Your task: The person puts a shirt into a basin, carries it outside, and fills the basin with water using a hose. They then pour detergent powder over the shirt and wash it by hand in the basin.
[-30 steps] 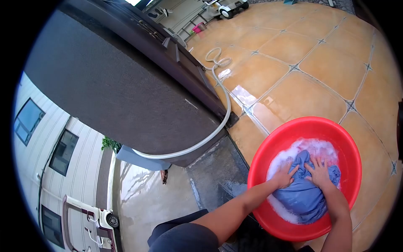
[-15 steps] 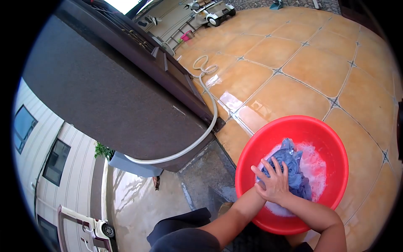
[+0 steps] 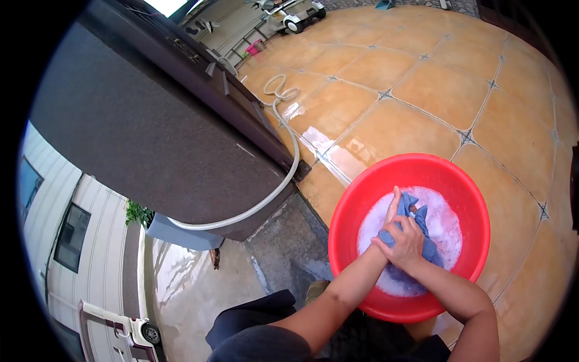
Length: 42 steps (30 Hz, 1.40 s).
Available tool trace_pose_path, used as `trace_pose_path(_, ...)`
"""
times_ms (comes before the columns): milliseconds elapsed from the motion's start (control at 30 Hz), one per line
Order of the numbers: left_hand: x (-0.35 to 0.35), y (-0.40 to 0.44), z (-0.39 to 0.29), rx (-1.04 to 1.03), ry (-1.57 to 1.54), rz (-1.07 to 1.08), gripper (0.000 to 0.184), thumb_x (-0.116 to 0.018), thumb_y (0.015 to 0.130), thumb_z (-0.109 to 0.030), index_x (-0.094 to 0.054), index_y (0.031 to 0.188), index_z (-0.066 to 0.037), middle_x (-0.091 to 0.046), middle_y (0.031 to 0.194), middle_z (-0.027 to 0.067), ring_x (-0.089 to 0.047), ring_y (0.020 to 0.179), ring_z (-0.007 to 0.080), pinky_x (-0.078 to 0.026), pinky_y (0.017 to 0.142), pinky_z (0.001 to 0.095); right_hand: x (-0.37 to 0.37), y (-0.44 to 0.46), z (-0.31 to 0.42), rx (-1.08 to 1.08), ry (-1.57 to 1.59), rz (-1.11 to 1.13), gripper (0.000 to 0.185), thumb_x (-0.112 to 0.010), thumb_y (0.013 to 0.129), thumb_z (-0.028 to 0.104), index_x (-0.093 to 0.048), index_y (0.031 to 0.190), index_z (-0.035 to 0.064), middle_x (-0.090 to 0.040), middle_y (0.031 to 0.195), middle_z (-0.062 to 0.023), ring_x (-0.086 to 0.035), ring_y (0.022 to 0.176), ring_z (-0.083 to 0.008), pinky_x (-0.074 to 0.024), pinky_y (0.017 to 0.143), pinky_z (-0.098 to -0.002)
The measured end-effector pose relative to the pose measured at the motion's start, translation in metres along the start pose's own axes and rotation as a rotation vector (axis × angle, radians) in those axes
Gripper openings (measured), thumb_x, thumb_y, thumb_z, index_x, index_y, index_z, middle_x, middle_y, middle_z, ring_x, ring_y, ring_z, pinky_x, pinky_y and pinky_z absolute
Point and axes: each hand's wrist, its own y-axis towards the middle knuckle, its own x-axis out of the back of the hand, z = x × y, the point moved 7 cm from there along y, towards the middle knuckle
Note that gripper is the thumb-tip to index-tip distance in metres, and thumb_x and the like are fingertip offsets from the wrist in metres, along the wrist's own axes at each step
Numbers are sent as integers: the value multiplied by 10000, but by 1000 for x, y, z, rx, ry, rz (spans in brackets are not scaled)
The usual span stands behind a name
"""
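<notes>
Head view: the 2 hands meet inside the red basin (image 3: 472, 205), over its middle, with a wad of blue cloth (image 3: 430, 249) bunched at them. The right hand (image 3: 408, 246) lies on top, its fingers curled in a narrow grip round a fold of cloth and against the left hand (image 3: 392, 211). That overlap seems to let the 2 hands bear on the same wad, so the slick fabric has less room to slide. The left hand is partly covered, with 1 digit pointing up past the cloth; how tightly it closes, I cannot tell.

White suds (image 3: 445, 224) surround the cloth within the basin, whose high wall probably catches whatever drips. The basin rests on tiled floor (image 3: 401, 130) close to the person's legs, likely to keep both arms in easy reach. Beyond the basin, a pale hose (image 3: 296, 151) loops over the tiles and curves along a dark wall (image 3: 151, 133). Farther beyond the basin stand a pink bucket (image 3: 251, 50) and a white cart (image 3: 294, 17).
</notes>
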Motion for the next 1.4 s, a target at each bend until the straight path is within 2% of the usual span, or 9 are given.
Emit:
trace_pose_path(167, -11, -22, 2, 33, 243, -844, 327, -487, 911, -362, -647, 928, -78, -668, 912, 87, -636, 855, 241, -510, 833, 403, 0, 23, -33, -308, 60, 148, 327, -645, 804, 330, -626, 878, 12, -644, 903, -235, -613, 916, -384, -491, 714, -442)
trace_pose_path(433, -88, -62, -50, 143, 337, -813, 431, -477, 936, -445, -628, 1030, -52, -662, 996, 113, -634, 926, 245, -508, 861, 419, 62, 4, -28, 165, -37, 518, 342, -659, 805, 341, -588, 863, 11, -621, 761, -231, -617, 758, -392, -470, 654, -431)
trace_pose_path(667, -68, -80, -123, -125, 1063, -993, 584, -467, 927, -509, -490, 1227, -8, -594, 1110, 145, -592, 1015, 231, -476, 895, 377, 54, 24, -63, 54, -62, 657, 371, -781, 679, 191, -512, 876, 29, -598, 736, -159, -609, 755, -325, -471, 660, -406)
trace_pose_path(767, -34, -73, -136, -104, 1714, -1259, 566, -566, 897, -429, -436, 1222, 14, -567, 1119, 197, -555, 1052, 292, -426, 908, 398, -7, 23, -141, -238, -17, 675, 555, -786, 685, 279, -527, 1125, 63, -621, 955, -183, -609, 925, -326, -484, 774, -386)
trace_pose_path(933, 65, -66, -63, 443, 2729, -737, 846, -652, 820, -313, -135, 1468, -142, -189, 1472, 233, -256, 1336, 413, -321, 1040, 493, -109, -56, -170, -298, -513, 702, 1090, -619, 701, 673, -164, 1461, 38, -204, 1480, -248, -125, 1382, -429, -174, 1070, -607)
trace_pose_path(1000, 81, -71, -58, 608, 2628, -756, 850, -671, 804, -319, -151, 1467, -208, -148, 1482, 235, -197, 1366, 397, -320, 1040, 505, -131, -78, -137, 33, -699, 835, 998, -647, 725, 598, -270, 1414, -17, -267, 1471, -198, -191, 1375, -387, -199, 1081, -567)
trace_pose_path(1133, 69, -57, -88, 449, 2522, -812, 856, -810, 656, -259, -344, 1366, -155, -362, 1340, 267, -394, 1215, 415, -392, 976, 486, -79, -30, -211, -344, -361, 545, 722, -720, 718, 426, -503, 1256, -3, -478, 1324, -173, -416, 1258, -315, -329, 1043, -437)
trace_pose_path(1233, 92, -71, -99, 413, 1745, -1152, 780, -766, 729, -386, -365, 1355, -150, -504, 1265, 190, -498, 1160, 361, -410, 979, 423, -63, -31, -225, -597, -44, 330, 548, -742, 689, 298, -596, 1139, 22, -582, 1187, -193, -544, 1124, -319, -415, 971, -379)
trace_pose_path(1400, 53, -57, -47, 232, 299, -755, 650, -548, 837, -574, -448, 1307, -136, -527, 1266, 147, -525, 1147, 323, -429, 972, 458, -49, -4, -73, -152, 429, 203, 424, -713, 623, 124, -607, 1028, 53, -375, 1372, -177, -386, 1258, -309, -347, 1017, -356)
